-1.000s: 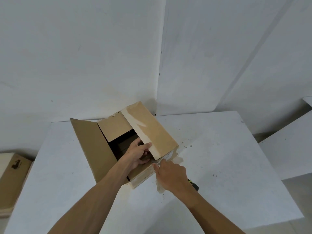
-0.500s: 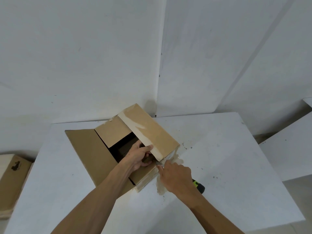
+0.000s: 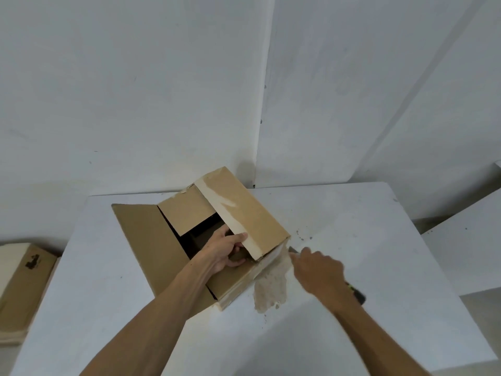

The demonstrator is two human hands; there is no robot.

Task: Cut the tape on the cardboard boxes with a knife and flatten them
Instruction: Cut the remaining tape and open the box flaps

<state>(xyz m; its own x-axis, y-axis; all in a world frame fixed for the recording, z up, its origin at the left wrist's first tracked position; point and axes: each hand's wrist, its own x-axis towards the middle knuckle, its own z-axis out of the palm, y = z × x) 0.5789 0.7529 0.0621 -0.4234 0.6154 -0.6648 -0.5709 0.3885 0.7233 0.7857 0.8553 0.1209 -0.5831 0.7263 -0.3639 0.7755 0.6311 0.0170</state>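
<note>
So the cardboard box (image 3: 217, 240) sits toward the back of the white table (image 3: 352, 267), and its top is already open: one long flap is folded out flat to the left, a short flap is up at the back, and the right flap still has a strip of pale tape (image 3: 230, 226) along its edge. Looks to me like the top seam is done and the tape on the near right corner is what's being worked on now, with a loose bit hanging down onto the table there. Bottom seam and the actual flattening are still to come, I'd guess. The left hand (image 3: 227, 249) reaches into the opening, with its thumb on the right flap's edge and fingers curled under it. The right hand (image 3: 317, 270) is clenched around the knife (image 3: 356, 294), whose black and green handle end pokes out behind the wrist, blade tip right at the box corner. There's also a stack of flattened cardboard (image 3: 21, 289) off to the far left, beside the table.
</note>
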